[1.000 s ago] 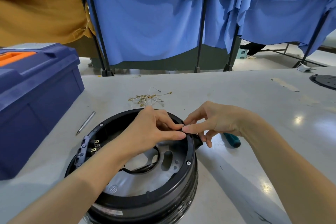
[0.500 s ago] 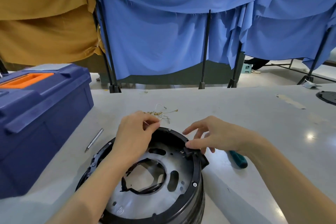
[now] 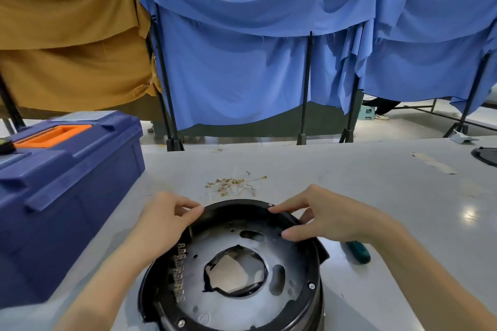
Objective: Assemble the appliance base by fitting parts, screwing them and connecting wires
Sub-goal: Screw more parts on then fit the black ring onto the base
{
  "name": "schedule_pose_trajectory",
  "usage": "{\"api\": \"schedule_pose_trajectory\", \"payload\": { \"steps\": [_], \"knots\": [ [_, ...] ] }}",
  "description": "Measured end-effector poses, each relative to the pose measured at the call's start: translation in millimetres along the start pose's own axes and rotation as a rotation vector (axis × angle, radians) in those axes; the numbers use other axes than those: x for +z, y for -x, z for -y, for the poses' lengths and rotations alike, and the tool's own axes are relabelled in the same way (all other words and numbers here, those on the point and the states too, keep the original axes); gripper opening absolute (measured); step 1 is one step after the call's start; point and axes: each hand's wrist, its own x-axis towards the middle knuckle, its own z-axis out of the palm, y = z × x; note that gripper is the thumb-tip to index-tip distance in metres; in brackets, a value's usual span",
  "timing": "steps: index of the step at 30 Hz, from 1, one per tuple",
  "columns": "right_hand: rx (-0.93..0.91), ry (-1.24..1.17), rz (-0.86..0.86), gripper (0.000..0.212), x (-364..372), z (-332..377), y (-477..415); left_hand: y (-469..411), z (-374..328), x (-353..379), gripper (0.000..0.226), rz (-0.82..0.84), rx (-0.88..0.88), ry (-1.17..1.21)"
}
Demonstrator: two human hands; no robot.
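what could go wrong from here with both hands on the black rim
Turning the base may knock the green screwdriver, which lies close by its right side, beneath the right hand. The left hand grips the far rim near the loose wire terminals, so a slip could scatter them.

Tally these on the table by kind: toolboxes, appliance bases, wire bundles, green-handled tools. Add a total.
Toolbox: 1
Appliance base: 1
Wire bundle: 1
Green-handled tool: 1
Total: 4
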Motion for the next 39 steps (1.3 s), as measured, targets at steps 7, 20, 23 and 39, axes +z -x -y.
{"api": "schedule_pose_trajectory", "payload": {
  "steps": [7,20,23,39],
  "knots": [
    [0.105,-0.021,0.001,0.039,-16.0,-7.5,7.5,4.4,-5.6,25.3,0.01,-0.062,0.038,0.097],
    [0.134,0.019,-0.043,0.028,-14.7,-4.2,4.0,-11.8,5.6,24.9,0.02,0.003,0.027,0.197],
    [0.082,0.08,-0.209,0.03,-5.4,-1.6,-4.8,-26.3,13.9,24.6,0.02,0.022,-0.093,0.42],
    [-0.04,0.156,-0.388,0.034,39.3,-0.6,-39.3,-112.5,40.4,65.3,0.026,0.005,-0.263,0.54]
  ]
}}
